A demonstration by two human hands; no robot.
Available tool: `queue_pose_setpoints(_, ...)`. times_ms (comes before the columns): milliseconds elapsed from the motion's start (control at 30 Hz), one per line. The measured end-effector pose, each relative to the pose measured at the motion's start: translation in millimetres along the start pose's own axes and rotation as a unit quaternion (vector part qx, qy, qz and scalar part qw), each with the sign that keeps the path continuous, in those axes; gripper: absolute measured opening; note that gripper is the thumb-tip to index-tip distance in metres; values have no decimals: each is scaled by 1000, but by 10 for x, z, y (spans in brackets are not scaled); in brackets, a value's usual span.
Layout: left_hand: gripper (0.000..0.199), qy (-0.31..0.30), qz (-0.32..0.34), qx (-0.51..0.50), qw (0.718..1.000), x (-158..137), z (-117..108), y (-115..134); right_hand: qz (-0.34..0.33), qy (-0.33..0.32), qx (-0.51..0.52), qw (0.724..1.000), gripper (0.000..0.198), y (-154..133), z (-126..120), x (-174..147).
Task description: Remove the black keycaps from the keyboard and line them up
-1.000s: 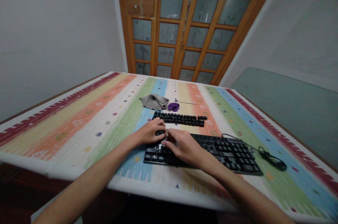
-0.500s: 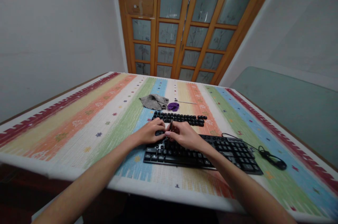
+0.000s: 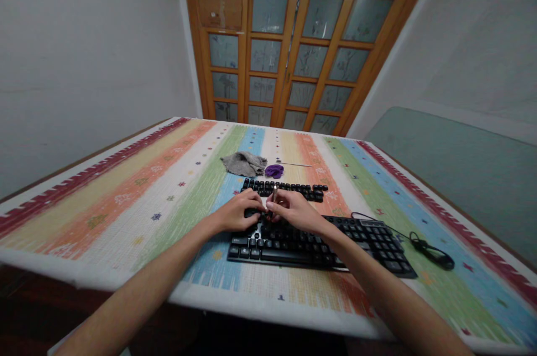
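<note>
- Right hand: fingers pinched round a slim tool, roughly upright.
- Left hand: curled at the far-left part of the keyboard; grip cannot be determined.
- Keyboard: flat on striped tablecloth, nearer than rows of black keycaps.

One black plastic keyboard, one slim shiny-ended tool, one crumpled grey cloth, one bunched purple cloth and one thin dark rod are counted; small loose black keycaps cannot be, exactly.
</note>
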State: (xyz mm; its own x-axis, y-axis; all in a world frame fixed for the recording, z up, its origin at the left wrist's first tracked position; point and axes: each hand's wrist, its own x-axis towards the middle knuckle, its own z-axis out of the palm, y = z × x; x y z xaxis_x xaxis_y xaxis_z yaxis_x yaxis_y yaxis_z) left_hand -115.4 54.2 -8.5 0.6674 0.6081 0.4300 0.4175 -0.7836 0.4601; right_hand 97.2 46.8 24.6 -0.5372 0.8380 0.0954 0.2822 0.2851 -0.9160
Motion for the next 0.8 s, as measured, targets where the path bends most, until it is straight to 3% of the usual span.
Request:
queue_pose_setpoints(200,18,9,15,-31,999,6,-68,107,-29,39,-21,999,28,-58,-103,-60)
queue_pose_setpoints(433,16,39,28,-49,998,23,7,104,-52,64,-75,994,22,-93,-116,-94)
queue_pose_setpoints(800,9,8,26,-54,998,47,-1,55,-93,80,-171,978,14,-80,-97,-118)
